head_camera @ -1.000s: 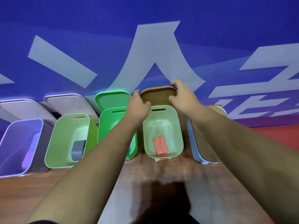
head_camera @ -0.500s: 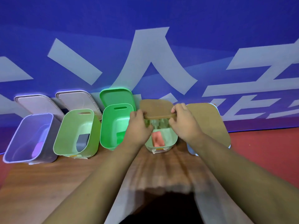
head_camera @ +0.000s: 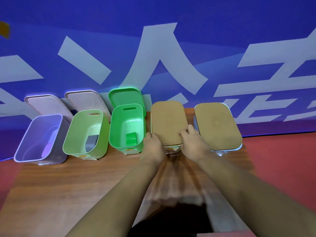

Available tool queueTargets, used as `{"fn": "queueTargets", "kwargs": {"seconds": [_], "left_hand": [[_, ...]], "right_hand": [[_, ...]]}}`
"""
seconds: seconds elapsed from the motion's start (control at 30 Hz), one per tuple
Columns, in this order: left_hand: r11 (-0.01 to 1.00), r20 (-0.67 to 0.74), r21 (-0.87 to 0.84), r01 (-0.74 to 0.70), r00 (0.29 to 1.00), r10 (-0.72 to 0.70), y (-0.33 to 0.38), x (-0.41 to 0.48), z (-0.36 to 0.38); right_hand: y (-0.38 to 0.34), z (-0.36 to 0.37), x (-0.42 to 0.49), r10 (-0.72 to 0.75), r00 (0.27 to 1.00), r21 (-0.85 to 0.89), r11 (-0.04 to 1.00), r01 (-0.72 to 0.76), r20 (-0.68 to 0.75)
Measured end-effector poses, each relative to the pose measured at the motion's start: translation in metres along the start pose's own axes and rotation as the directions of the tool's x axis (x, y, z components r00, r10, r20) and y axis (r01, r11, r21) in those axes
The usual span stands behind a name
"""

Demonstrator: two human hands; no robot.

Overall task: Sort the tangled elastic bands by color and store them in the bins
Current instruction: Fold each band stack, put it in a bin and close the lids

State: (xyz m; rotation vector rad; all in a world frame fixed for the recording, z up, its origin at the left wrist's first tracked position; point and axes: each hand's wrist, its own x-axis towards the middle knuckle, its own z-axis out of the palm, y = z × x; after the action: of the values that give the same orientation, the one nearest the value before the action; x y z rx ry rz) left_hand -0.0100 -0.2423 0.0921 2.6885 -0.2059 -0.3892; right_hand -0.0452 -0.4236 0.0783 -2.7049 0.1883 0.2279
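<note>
Both hands grip the near edge of the flat brown rectangular lid (head_camera: 168,122), which lies across the fourth bin in the row. The left hand (head_camera: 152,146) curls its fingers over the near-left corner and the right hand (head_camera: 193,142) over the near-right. The open bins on the wooden table (head_camera: 68,185) hold sorted bands: a purple band (head_camera: 47,148) in the translucent lavender bin (head_camera: 22,147), a grey band (head_camera: 91,142) in the pale green bin (head_camera: 75,134), and a green band (head_camera: 130,140) in the bright green bin (head_camera: 118,127).
</note>
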Motion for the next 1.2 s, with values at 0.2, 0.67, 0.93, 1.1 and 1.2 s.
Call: {"fn": "queueTargets", "kwargs": {"seconds": [0.2,0.67,0.93,1.1,1.2], "left_hand": [[0.997,-0.01,-0.073,0.02,1.0,-0.021,-0.004,0.004,0.002],[0.994,-0.029,-0.113,-0.008,1.0,0.005,-0.006,0.009,-0.009],[0.982,-0.003,-0.182,-0.043,0.999,0.043,0.001,-0.004,-0.021],[0.974,0.016,-0.215,0.077,0.997,-0.075,-0.012,0.0,-0.008],[0.985,0.06,-0.161,0.062,0.997,-0.053,-0.011,0.003,-0.008]], "right_hand": [[-0.006,0.003,-0.001,0.026,1.0,0.024,0.999,-0.026,-0.014],[-0.006,-0.006,0.009,0.106,0.992,0.111,0.987,-0.113,0.065],[-0.005,-0.009,0.007,0.075,0.993,0.116,0.99,-0.085,0.093],[-0.009,-0.008,0.0,0.053,0.995,0.045,0.997,-0.057,0.087],[-0.013,-0.007,-0.001,0.049,0.995,0.01,0.999,-0.05,0.083]]}}
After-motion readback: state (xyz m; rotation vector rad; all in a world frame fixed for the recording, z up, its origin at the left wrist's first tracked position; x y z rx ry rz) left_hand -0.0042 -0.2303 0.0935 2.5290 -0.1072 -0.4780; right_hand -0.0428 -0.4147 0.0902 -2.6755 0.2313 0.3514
